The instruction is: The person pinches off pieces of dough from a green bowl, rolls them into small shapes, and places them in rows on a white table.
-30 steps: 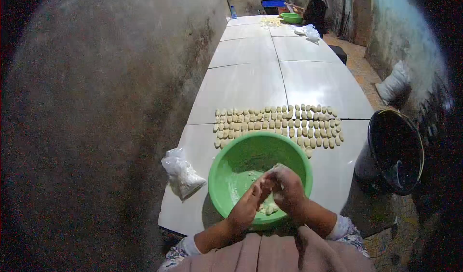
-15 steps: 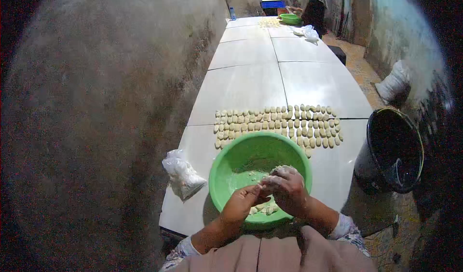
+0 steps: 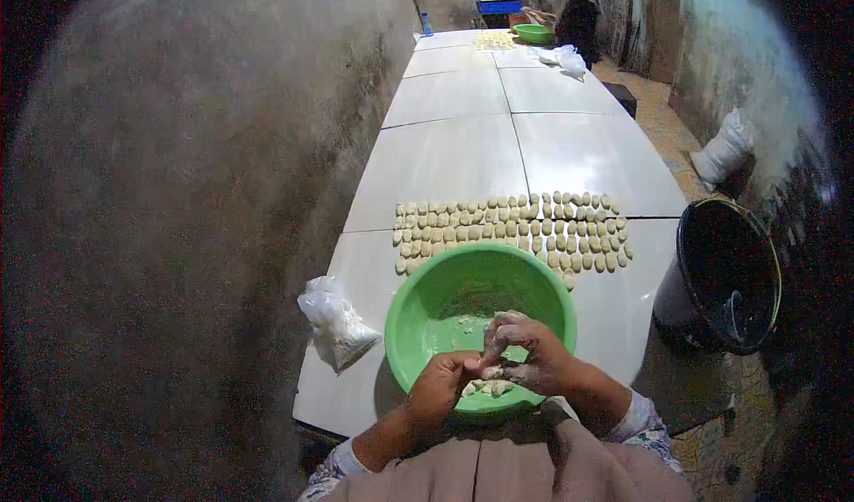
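Note:
A wide green basin (image 3: 405,324) stands on the near end of the table, with pale dough pieces (image 3: 485,387) and crumbs in its bottom. Over the basin my two hands meet. My left hand (image 3: 442,382) is closed, its thumb and fingers pinching at a small lump of dough (image 3: 492,373). My right hand (image 3: 536,353), dusted white, curls its fingers and thumb in a ring around the same spot; green shows through the gap. Part of the lump is hidden by the fingers. Beyond the basin, several rows of small oval dough pieces (image 3: 511,222) lie on the white tiles.
A clear plastic bag of white powder (image 3: 336,324) sits left of the basin. A black bucket (image 3: 721,280) stands at the right of the white tiled table (image 3: 436,160). Far off are another green basin (image 3: 534,33), a white bag (image 3: 565,59) and a person (image 3: 578,26) in dark clothing.
My right hand has turned, its fingers now arched with thumb and fingers apart at the middle. My left hand has shifted slightly. The rows of dough have not changed.

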The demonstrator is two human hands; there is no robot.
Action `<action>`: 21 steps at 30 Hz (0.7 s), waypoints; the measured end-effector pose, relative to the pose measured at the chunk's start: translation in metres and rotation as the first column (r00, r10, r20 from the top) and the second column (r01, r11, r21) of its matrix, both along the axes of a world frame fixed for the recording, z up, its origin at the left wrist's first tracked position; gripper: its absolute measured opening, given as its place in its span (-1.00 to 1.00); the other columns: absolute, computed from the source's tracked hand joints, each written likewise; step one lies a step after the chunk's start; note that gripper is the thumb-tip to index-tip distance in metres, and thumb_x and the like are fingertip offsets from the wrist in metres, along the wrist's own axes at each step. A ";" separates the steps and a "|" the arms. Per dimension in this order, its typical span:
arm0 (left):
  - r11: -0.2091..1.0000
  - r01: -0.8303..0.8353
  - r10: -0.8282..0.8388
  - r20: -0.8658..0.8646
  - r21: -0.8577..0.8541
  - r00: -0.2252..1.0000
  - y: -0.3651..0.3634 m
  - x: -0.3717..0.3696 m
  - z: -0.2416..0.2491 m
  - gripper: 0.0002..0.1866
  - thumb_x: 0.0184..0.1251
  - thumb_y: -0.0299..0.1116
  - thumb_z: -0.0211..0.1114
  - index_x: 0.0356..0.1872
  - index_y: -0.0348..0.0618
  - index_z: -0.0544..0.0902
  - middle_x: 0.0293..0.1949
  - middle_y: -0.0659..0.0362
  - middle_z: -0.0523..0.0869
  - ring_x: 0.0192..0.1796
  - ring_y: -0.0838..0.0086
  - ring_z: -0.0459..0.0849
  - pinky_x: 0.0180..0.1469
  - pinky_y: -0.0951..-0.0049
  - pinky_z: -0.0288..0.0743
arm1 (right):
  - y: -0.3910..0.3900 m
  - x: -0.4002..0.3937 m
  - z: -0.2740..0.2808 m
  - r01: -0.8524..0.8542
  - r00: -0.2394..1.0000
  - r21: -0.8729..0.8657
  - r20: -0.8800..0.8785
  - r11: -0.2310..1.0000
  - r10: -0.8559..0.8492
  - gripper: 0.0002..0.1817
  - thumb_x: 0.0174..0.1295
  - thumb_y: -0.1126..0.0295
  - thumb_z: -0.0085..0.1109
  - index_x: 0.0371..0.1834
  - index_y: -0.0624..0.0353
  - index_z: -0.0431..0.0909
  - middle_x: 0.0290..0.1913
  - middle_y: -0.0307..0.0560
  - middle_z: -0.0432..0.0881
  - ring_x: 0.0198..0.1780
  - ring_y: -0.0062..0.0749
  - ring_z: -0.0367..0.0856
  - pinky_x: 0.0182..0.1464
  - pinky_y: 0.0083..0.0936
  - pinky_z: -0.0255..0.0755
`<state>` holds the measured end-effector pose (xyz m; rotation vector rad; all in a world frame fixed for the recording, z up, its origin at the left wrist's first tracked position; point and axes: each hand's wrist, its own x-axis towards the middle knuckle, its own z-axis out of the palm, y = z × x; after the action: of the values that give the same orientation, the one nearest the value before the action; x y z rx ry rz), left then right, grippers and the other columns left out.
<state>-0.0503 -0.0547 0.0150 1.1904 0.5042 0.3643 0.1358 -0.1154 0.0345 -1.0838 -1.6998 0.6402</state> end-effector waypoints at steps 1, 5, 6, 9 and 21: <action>1.000 0.021 -0.020 0.020 -0.024 1.000 0.000 0.001 0.004 -0.55 0.39 -0.02 0.12 -0.18 -0.29 0.64 -0.23 0.20 0.69 -0.19 0.52 0.62 -0.07 0.48 0.49 | -0.001 0.000 -0.003 -0.019 0.997 -0.027 -0.076 0.999 0.017 -0.79 -0.06 0.41 0.45 -0.43 0.17 0.58 -0.34 -0.12 0.53 -0.20 -0.27 0.51 -0.14 -0.33 0.37; 0.990 0.084 -0.077 0.061 -0.116 0.995 0.000 0.004 0.011 -0.66 0.44 -0.17 0.12 -0.03 -0.24 0.62 -0.23 0.25 0.66 -0.22 0.62 0.57 -0.08 0.54 0.48 | -0.001 -0.002 -0.002 0.010 0.994 -0.019 -0.108 1.000 -0.012 -0.80 -0.05 0.42 0.44 -0.45 0.16 0.55 -0.36 -0.17 0.50 -0.25 -0.34 0.47 -0.15 -0.37 0.32; 0.990 0.089 -0.088 0.021 -0.112 0.996 0.000 0.004 0.013 -0.64 0.43 -0.17 0.13 0.03 -0.23 0.60 -0.25 0.27 0.65 -0.25 0.63 0.55 -0.09 0.56 0.47 | 0.000 -0.003 -0.003 0.049 0.996 -0.001 -0.071 0.999 -0.049 -0.80 -0.04 0.42 0.44 -0.44 0.14 0.56 -0.35 -0.17 0.51 -0.25 -0.33 0.47 -0.14 -0.36 0.30; 0.997 0.030 -0.032 -0.026 -0.071 0.999 0.006 0.007 -0.005 -0.60 0.40 -0.16 0.18 0.12 -0.20 0.56 -0.28 0.29 0.63 -0.29 0.63 0.53 -0.11 0.57 0.46 | 0.000 -0.012 -0.003 0.235 0.932 0.214 0.228 0.948 -0.283 -0.82 -0.02 0.36 0.40 -0.40 0.07 0.57 -0.29 -0.16 0.54 -0.21 -0.22 0.50 -0.11 -0.29 0.29; 0.997 0.067 -0.068 0.024 0.049 0.997 0.007 0.006 -0.015 -0.72 0.44 -0.15 0.11 -0.13 -0.17 0.59 -0.44 0.35 0.53 -0.37 0.65 0.43 -0.24 0.59 0.30 | 0.003 -0.004 -0.010 0.139 0.916 0.093 0.367 0.986 -0.163 -0.82 -0.01 0.42 0.34 -0.40 0.05 0.50 -0.34 -0.15 0.50 -0.25 -0.16 0.45 -0.17 -0.26 0.26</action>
<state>-0.0446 -0.0478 0.0005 1.2446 0.4335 0.3349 0.1322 -0.1120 0.0249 -1.3390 -1.9192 0.2866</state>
